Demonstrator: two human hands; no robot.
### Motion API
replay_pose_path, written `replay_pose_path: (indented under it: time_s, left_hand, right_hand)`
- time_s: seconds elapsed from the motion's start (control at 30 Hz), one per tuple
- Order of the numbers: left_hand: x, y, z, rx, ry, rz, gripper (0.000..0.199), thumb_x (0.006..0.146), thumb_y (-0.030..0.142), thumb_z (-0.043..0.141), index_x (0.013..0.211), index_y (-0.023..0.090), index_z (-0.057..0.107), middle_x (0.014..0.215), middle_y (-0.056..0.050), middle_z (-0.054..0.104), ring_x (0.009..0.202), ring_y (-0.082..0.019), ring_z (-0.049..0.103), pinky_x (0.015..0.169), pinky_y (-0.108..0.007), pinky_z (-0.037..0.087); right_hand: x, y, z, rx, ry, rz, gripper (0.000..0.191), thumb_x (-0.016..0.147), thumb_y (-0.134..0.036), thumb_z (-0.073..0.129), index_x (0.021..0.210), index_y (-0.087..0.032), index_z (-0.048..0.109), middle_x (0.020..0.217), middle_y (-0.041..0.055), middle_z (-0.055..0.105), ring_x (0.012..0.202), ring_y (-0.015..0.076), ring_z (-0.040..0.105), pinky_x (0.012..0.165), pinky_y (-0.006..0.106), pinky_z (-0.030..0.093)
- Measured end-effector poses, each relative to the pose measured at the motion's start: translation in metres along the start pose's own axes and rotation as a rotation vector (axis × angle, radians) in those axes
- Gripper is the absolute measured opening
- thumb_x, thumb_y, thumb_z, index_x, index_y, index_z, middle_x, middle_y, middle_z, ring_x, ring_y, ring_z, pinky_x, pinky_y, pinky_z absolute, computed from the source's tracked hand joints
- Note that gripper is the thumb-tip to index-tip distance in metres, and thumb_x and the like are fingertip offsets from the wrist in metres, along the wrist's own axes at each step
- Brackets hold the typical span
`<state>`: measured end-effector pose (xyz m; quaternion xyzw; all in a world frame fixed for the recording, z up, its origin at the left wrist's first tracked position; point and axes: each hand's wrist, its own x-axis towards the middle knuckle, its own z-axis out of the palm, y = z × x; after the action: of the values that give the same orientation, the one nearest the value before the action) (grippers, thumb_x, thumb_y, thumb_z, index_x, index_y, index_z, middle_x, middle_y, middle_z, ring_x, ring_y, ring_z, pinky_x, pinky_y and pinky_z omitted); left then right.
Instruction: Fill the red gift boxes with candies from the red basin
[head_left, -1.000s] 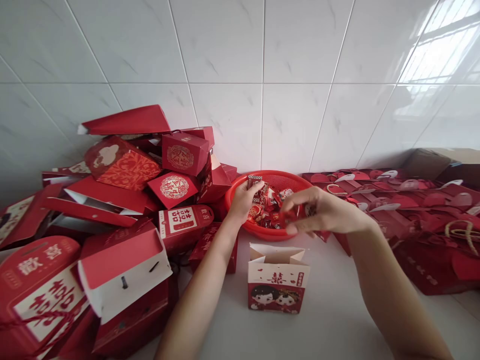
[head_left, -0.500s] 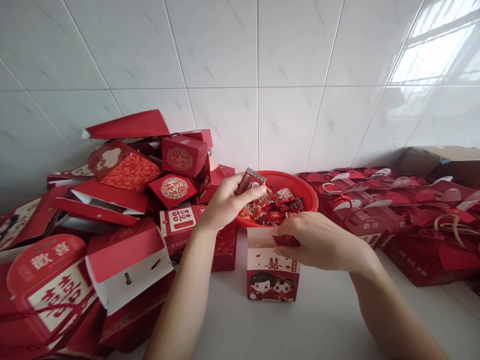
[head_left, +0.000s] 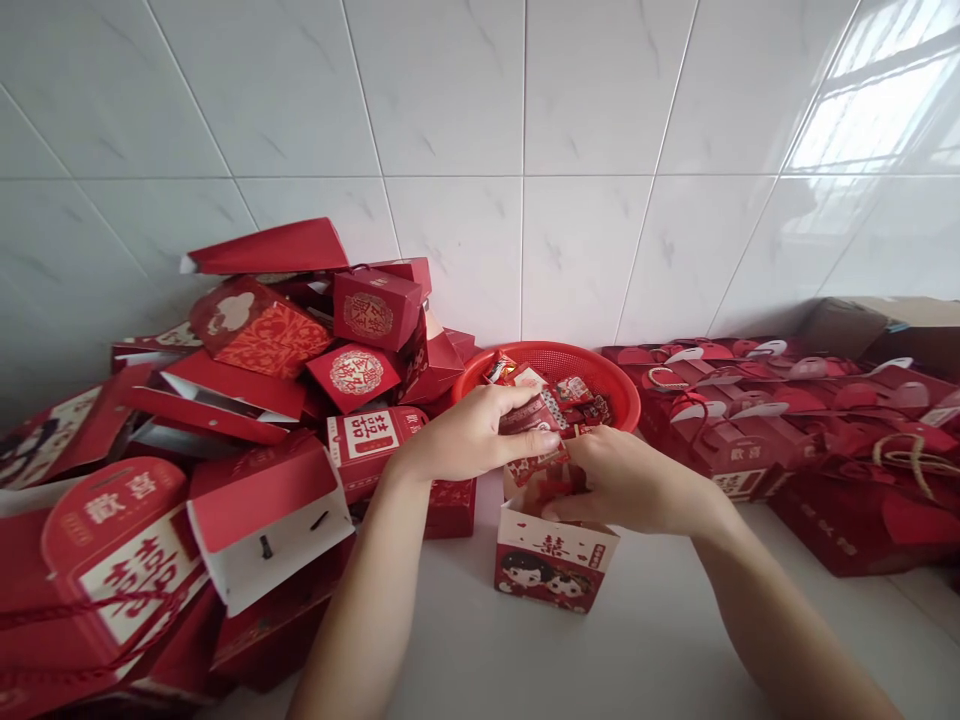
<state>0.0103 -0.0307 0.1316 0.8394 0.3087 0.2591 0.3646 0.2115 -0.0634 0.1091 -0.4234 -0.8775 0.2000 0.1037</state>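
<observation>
Open box (head_left: 555, 575): turned and tipped slightly since half a second ago, from square-on to skewed.
Spot: on the pale tabletop (head_left: 465, 640), just in front of the red basket (head_left: 631, 385), between both forearms.
Pointing: opens upward, with printed side toward the camera and front rim sloping down to the right.
Long axis: cannot tell, half covered at the mouth.
Left hand (head_left: 469, 430): brought lower and further right since that frame, to above the back of the mouth; grasping a patterned packet (head_left: 536, 418) between thumb and fingers.
Red wrapper (head_left: 525, 470): just under the left thumb; cannot tell which hand has it.
Right hand (head_left: 634, 480): reaching over the rim from the right, fingertips down inside; cannot tell if clenched on anything.
In the way: both hands, across the mouth and the basket's front.
Wrapped sweets (head_left: 574, 390): loose in the basket, partly hidden.
Left pile (head_left: 356, 372): heaped high with red boxes at odd angles, close to the left forearm; includes a white-lined box (head_left: 277, 550), gaping toward the camera.
Right rows (head_left: 735, 440): closed handled boxes, packed tight, well clear of the right wrist.
Back: white tiled wall (head_left: 450, 100).
</observation>
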Motion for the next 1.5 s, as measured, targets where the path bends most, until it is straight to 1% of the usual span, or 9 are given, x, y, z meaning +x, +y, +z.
replay_pose_path:
  time_s: [0.23, 0.4, 0.67, 0.77, 0.9, 1.03, 1.17, 1.33, 1.5]
  left_hand:
    - [0.005, -0.008, 0.005, 0.095, 0.019, -0.032, 0.028, 0.088, 0.037, 0.063, 0.071, 0.021, 0.047, 0.07, 0.004, 0.044, 0.063, -0.013, 0.041, 0.058, -0.025, 0.033]
    - [0.01, -0.009, 0.016, 0.006, 0.062, -0.027, 0.027, 0.086, 0.037, 0.064, 0.071, 0.021, 0.05, 0.07, 0.003, 0.045, 0.064, -0.013, 0.043, 0.059, -0.025, 0.035]
    - [0.01, -0.01, 0.018, 0.084, -0.138, -0.125, 0.023, 0.074, 0.034, 0.075, 0.065, 0.02, 0.06, 0.062, 0.004, 0.054, 0.058, -0.014, 0.051, 0.051, -0.025, 0.032]
    - [0.009, -0.01, 0.018, 0.056, -0.183, -0.108, 0.01, 0.074, 0.027, 0.076, 0.08, 0.022, 0.071, 0.079, -0.001, 0.07, 0.074, -0.02, 0.065, 0.061, -0.027, 0.043]
    - [0.008, -0.007, 0.019, 0.016, -0.246, -0.084, 0.017, 0.078, 0.02, 0.073, 0.094, 0.024, 0.075, 0.096, -0.005, 0.077, 0.09, -0.024, 0.072, 0.076, -0.032, 0.052]
    - [0.005, -0.006, 0.015, 0.093, -0.187, -0.029, 0.025, 0.079, 0.014, 0.069, 0.1, 0.024, 0.076, 0.099, -0.004, 0.077, 0.092, -0.024, 0.072, 0.078, -0.031, 0.052]
    - [0.002, -0.011, 0.01, 0.279, -0.072, -0.061, 0.025, 0.074, 0.023, 0.076, 0.099, 0.023, 0.077, 0.101, -0.006, 0.075, 0.088, -0.025, 0.07, 0.073, -0.031, 0.05]
    - [0.002, -0.018, 0.006, 0.315, 0.041, -0.115, 0.019, 0.085, 0.021, 0.063, 0.099, 0.023, 0.076, 0.102, -0.006, 0.073, 0.096, -0.025, 0.068, 0.081, -0.032, 0.048]
    - [0.002, -0.02, 0.002, 0.268, -0.01, -0.157, 0.024, 0.068, 0.024, 0.08, 0.091, 0.022, 0.073, 0.094, -0.005, 0.07, 0.078, -0.023, 0.068, 0.064, -0.03, 0.047]
  right_hand:
    - [0.0, 0.004, -0.007, 0.18, -0.069, 0.069, 0.01, 0.083, -0.025, 0.069, 0.086, -0.016, 0.07, 0.062, -0.0015, 0.064, 0.044, 0.0067, 0.048, 0.042, 0.02, 0.032]
    - [0.001, 0.019, -0.01, 0.298, -0.068, 0.18, 0.031, 0.074, -0.027, 0.076, 0.096, -0.018, 0.056, 0.06, -0.0038, 0.063, 0.04, 0.0111, 0.054, 0.034, 0.021, 0.034]
    - [-0.004, 0.024, -0.019, 0.306, -0.111, 0.156, 0.04, 0.076, -0.029, 0.073, 0.11, -0.018, 0.055, 0.059, -0.0067, 0.059, 0.042, 0.01, 0.052, 0.036, 0.021, 0.036]
    - [-0.004, 0.024, -0.018, 0.331, -0.124, 0.171, 0.03, 0.076, -0.027, 0.071, 0.1, -0.019, 0.055, 0.066, -0.004, 0.064, 0.045, 0.01, 0.054, 0.034, 0.02, 0.036]
    - [-0.006, 0.024, -0.019, 0.312, -0.12, 0.124, 0.02, 0.076, -0.024, 0.068, 0.089, -0.02, 0.053, 0.079, 0.0001, 0.069, 0.05, 0.0097, 0.056, 0.037, 0.019, 0.038]
    - [-0.009, 0.026, -0.022, 0.284, 0.005, 0.031, 0.014, 0.08, -0.016, 0.059, 0.093, -0.019, 0.058, 0.089, 0.0038, 0.071, 0.068, 0.0136, 0.063, 0.051, 0.022, 0.047]
    - [-0.005, 0.029, -0.022, 0.412, 0.225, -0.135, 0.021, 0.085, -0.014, 0.05, 0.103, -0.019, 0.059, 0.096, 0.0057, 0.068, 0.083, 0.0167, 0.065, 0.066, 0.027, 0.053]
    - [0.009, 0.026, -0.009, 0.592, 0.499, -0.272, 0.018, 0.096, -0.021, 0.05, 0.111, -0.02, 0.058, 0.106, 0.0077, 0.066, 0.094, 0.0175, 0.065, 0.078, 0.031, 0.056]
    - [0.021, 0.023, 0.005, 0.599, 0.466, -0.312, 0.018, 0.097, -0.024, 0.052, 0.113, -0.021, 0.06, 0.108, 0.0077, 0.067, 0.098, 0.0195, 0.067, 0.085, 0.035, 0.058]
